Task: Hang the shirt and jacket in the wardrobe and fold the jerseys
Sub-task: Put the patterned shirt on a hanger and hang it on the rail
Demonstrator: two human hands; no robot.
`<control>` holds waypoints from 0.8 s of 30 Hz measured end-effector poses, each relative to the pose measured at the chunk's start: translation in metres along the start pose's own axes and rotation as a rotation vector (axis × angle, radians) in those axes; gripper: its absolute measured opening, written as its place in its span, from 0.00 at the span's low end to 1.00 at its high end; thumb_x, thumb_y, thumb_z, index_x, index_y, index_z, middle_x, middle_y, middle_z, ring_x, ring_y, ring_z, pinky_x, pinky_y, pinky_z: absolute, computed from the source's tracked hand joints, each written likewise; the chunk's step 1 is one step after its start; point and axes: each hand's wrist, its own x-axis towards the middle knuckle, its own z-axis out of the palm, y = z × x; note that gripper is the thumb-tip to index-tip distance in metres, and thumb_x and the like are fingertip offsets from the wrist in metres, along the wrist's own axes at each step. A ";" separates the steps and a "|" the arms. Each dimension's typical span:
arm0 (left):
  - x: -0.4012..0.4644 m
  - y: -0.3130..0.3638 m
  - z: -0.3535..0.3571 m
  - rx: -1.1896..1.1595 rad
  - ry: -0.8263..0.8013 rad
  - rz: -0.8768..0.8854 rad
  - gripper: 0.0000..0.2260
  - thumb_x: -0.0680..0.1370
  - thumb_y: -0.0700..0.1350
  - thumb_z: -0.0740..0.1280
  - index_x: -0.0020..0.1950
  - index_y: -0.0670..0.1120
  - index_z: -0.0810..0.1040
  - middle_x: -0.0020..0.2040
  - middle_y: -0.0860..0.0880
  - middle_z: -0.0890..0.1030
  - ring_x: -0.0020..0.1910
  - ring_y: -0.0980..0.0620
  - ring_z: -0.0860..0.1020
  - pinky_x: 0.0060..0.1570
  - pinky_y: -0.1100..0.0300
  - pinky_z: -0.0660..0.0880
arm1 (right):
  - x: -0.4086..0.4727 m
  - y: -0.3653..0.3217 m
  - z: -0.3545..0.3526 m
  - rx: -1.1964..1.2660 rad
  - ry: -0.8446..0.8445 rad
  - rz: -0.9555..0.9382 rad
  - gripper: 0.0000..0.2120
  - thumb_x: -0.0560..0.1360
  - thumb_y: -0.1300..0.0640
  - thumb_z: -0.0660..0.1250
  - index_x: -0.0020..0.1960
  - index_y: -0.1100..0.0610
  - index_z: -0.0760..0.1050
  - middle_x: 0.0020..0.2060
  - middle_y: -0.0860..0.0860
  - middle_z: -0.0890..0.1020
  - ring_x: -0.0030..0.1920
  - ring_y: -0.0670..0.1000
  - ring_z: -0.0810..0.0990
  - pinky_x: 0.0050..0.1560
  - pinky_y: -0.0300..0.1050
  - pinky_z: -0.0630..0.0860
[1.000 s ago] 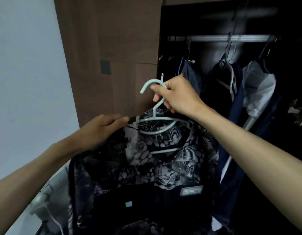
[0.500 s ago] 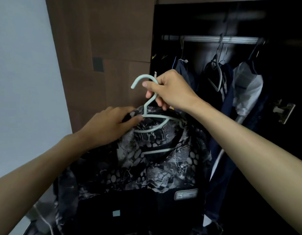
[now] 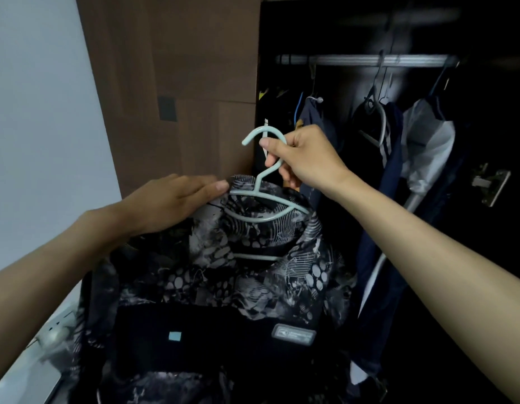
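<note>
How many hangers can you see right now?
3 clearly: the pale blue hanger in the right hand; a grey hanger on the rail; a wire hanger left of it. Others may be hidden.

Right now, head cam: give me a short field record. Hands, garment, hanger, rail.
right hand: grips neck of pale blue hanger, hook up
left hand: fingers straight, resting on the garment's shoulder
patterned shirt: draped on hanger, black and grey print
rail: hanger hook not on it
hung clothes: several on rail already
</note>
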 end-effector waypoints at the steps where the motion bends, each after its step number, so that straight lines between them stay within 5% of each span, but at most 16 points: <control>1: 0.001 -0.007 0.002 0.035 0.014 0.004 0.27 0.75 0.75 0.46 0.53 0.61 0.75 0.47 0.61 0.82 0.51 0.58 0.80 0.59 0.46 0.74 | 0.001 0.002 0.000 -0.013 0.037 0.000 0.21 0.81 0.49 0.68 0.35 0.60 0.81 0.19 0.51 0.75 0.19 0.52 0.72 0.24 0.40 0.70; 6: 0.002 -0.034 0.017 -0.095 0.144 0.108 0.23 0.80 0.67 0.54 0.40 0.49 0.70 0.35 0.49 0.75 0.36 0.52 0.76 0.42 0.54 0.72 | 0.009 0.012 -0.015 -0.084 0.180 0.002 0.21 0.80 0.48 0.69 0.31 0.56 0.81 0.18 0.49 0.72 0.19 0.48 0.68 0.27 0.42 0.66; 9: 0.009 -0.029 0.022 -0.106 0.205 0.144 0.20 0.82 0.63 0.54 0.40 0.50 0.69 0.35 0.47 0.74 0.35 0.51 0.76 0.40 0.55 0.70 | 0.017 0.012 -0.022 -0.154 0.203 -0.009 0.21 0.80 0.46 0.68 0.33 0.55 0.82 0.20 0.50 0.74 0.20 0.47 0.70 0.29 0.44 0.67; 13: 0.018 -0.031 0.023 -0.092 0.256 0.167 0.22 0.81 0.64 0.52 0.43 0.47 0.71 0.36 0.47 0.75 0.38 0.47 0.77 0.43 0.51 0.71 | 0.014 0.013 -0.035 -0.071 -0.010 0.065 0.14 0.78 0.43 0.70 0.43 0.53 0.83 0.34 0.48 0.82 0.37 0.46 0.81 0.45 0.45 0.79; 15: 0.022 -0.033 0.022 -0.101 0.269 0.179 0.22 0.81 0.63 0.53 0.44 0.46 0.72 0.37 0.46 0.76 0.39 0.46 0.78 0.43 0.51 0.72 | 0.007 0.018 -0.046 -0.172 -0.220 0.128 0.17 0.75 0.37 0.70 0.53 0.49 0.83 0.51 0.45 0.85 0.52 0.43 0.82 0.57 0.40 0.76; 17: 0.026 -0.031 0.021 -0.121 0.270 0.210 0.19 0.83 0.60 0.55 0.42 0.48 0.71 0.36 0.48 0.75 0.37 0.50 0.76 0.42 0.53 0.72 | 0.002 0.025 -0.055 -0.242 -0.392 0.194 0.20 0.73 0.37 0.72 0.58 0.48 0.83 0.59 0.43 0.82 0.59 0.43 0.80 0.59 0.38 0.74; 21: 0.039 -0.025 0.021 -0.151 0.229 0.260 0.15 0.84 0.56 0.57 0.40 0.53 0.68 0.35 0.52 0.73 0.34 0.55 0.73 0.39 0.56 0.70 | -0.006 0.026 -0.069 -0.118 -0.507 0.165 0.14 0.78 0.52 0.72 0.61 0.56 0.83 0.57 0.49 0.86 0.59 0.46 0.84 0.66 0.43 0.77; 24: 0.054 -0.023 0.016 -0.133 0.202 0.241 0.17 0.83 0.60 0.56 0.44 0.49 0.71 0.39 0.49 0.75 0.39 0.52 0.77 0.43 0.51 0.73 | -0.011 0.021 -0.078 -0.055 -0.468 0.156 0.12 0.80 0.55 0.69 0.61 0.59 0.82 0.52 0.53 0.87 0.50 0.50 0.87 0.54 0.43 0.83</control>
